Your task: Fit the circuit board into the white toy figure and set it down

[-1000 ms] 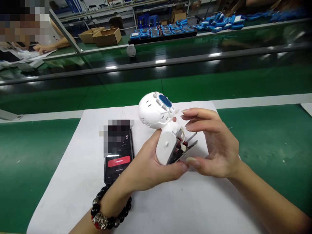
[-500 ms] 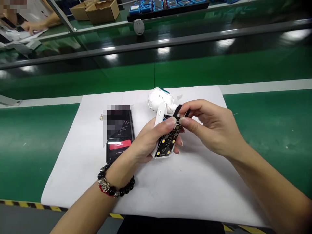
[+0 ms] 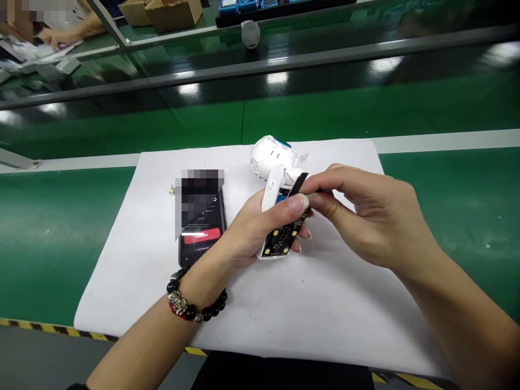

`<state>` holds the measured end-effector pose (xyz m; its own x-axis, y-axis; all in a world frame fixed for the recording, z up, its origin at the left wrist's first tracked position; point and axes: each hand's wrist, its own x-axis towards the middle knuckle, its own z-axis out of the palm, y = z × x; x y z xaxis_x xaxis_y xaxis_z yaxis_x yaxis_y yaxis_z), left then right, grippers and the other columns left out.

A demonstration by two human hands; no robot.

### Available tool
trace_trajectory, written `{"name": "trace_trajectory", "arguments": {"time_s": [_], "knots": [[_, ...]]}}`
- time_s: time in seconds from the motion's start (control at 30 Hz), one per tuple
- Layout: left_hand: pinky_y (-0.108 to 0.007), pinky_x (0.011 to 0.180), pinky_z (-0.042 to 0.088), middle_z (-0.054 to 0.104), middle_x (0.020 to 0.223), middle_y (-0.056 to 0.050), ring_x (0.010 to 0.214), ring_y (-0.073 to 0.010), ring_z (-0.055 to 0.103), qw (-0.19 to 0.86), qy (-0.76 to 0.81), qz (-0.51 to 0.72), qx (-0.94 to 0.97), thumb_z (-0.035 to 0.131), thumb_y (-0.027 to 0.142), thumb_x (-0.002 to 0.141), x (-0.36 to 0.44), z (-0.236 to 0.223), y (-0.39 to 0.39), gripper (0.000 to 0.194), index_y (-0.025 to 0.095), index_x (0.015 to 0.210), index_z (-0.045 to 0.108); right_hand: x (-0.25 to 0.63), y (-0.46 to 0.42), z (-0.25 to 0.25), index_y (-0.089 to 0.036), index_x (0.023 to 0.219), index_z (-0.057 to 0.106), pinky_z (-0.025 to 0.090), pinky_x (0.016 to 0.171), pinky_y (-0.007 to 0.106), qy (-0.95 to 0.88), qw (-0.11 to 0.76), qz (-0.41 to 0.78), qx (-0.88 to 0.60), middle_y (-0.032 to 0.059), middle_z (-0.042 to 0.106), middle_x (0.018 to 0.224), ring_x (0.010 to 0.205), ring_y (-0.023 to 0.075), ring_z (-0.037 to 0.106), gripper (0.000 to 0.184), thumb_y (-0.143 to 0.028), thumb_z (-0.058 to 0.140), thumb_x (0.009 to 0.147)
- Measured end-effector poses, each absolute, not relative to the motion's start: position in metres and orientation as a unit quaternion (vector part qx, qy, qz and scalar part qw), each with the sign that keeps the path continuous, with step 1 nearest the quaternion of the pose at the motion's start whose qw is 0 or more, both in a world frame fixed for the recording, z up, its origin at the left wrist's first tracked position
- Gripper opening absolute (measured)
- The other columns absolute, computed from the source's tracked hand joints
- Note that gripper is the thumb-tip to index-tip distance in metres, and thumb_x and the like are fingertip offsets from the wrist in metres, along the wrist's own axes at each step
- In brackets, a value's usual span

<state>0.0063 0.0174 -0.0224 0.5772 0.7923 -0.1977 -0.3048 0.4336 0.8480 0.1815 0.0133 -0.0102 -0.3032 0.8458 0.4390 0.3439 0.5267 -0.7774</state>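
White paper [image 3: 325, 314] lies under the left hand [image 3: 244, 230], fingers [image 3: 296, 203] clenching a circuit board [image 3: 284, 238], right hand [image 3: 365, 216] pinching a black tab [image 3: 298, 184]

Red phone button [image 3: 201, 234]: lettering too small to read.

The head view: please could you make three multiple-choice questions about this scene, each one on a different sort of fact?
1. Where does the smartphone lie? A on the green belt; B on the white paper sheet; C in a cardboard box.
2. What colour are the beads of the bracelet? A blue; B white; C black.
3. What does the left hand do? A lies empty; B holds the white housing with the circuit board; C presses the smartphone.

1 B, the smartphone rests on the sheet. 2 C, the beads show black. 3 B, it grips the housing.
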Motion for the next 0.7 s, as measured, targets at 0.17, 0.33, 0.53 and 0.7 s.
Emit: {"name": "trace_trajectory", "arguments": {"time_s": [0.17,0.33,0.53,0.7], "knots": [[-0.019,0.056,0.047,0.059,0.08,-0.002,0.064,-0.0103,0.057,0.763,0.27,0.345,0.476,0.081,0.03,0.076,-0.006,-0.016,0.017,0.038,0.016,0.105,0.061,0.184,0.015,-0.015,-0.03,0.114,0.064,0.053,0.077,0.035,-0.728,0.526,0.3,-0.32,0.0006,0.066,0.095,0.084,0.018,0.063,0.027,-0.016,0.062,0.091],[-0.02,0.057,0.047,0.06,0.088,-0.003,0.066,-0.0116,0.057,0.808,0.217,0.303,0.456,0.085,0.018,0.067,-0.017,-0.011,0.016,0.074,0.023,0.133,0.051,0.194,0.015,-0.013,-0.033,0.114,0.067,0.044,0.105,0.051,-0.713,0.563,0.287,-0.304,0.0055,0.053,0.133,0.13,0.0328,0.046,0.029,-0.048,0.064,0.089],[-0.019,0.048,0.044,0.054,0.071,0.002,0.054,-0.0091,0.048,0.862,0.126,0.275,0.406,0.089,0.038,0.065,-0.009,-0.01,0.005,0.083,0.022,0.135,0.049,0.187,0.001,-0.01,-0.035,0.119,0.068,0.029,0.116,0.066,-0.782,0.501,0.257,-0.267,-0.0026,0.023,0.16,0.145,0.0439,0.026,0.04,-0.044,0.072,0.08],[-0.022,0.046,0.039,0.053,0.069,0.0,0.051,-0.0108,0.045,0.884,0.162,0.214,0.382,0.086,0.046,0.063,-0.008,0.0,0.0,0.082,0.022,0.133,0.052,0.184,0.001,-0.01,-0.035,0.114,0.07,0.01,0.123,0.066,-0.81,0.487,0.201,-0.257,-0.005,0.019,0.163,0.151,0.0404,0.01,0.035,-0.051,0.072,0.083]]}}
